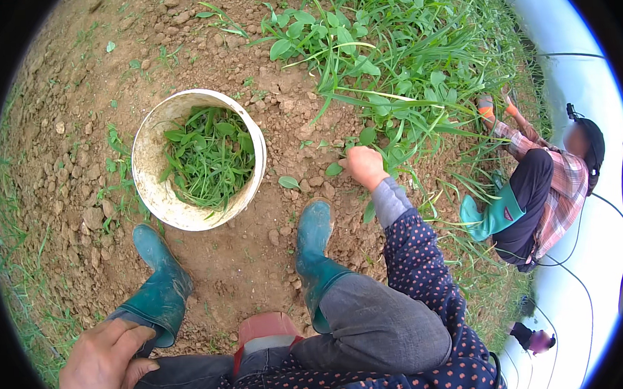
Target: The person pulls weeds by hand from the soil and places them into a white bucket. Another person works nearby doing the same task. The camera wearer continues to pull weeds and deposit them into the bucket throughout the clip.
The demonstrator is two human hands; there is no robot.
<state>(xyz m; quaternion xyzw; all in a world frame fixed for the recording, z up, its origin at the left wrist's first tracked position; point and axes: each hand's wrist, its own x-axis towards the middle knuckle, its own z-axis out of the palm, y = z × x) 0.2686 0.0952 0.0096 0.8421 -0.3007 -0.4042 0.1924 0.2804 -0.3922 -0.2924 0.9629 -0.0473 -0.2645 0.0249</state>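
Note:
My left hand (105, 365) lies over my left knee, thumb apart from the fingers, with nothing in it. On the right, my right hand (364, 166) is down at the soil by the edge of the green weeds (398, 114). Its fingers are closed, and what they pinch is hidden. A small green leaf (333, 169) shows right beside the fingertips. Between the two hands, ahead of my feet, stands a dirty white bucket (149, 177) partly filled with picked greens (212, 157). Another loose leaf (288, 182) lies on the soil between the bucket and my right hand.
My teal rubber boots (316, 229) stand apart on brown, lumpy soil (67, 170), with a reddish seat (267, 326) under me. At right, a person (551, 191) in a plaid shirt crouches, reaching into the weeds. Another person (533, 339) is farther off by the pale sheeting (572, 280).

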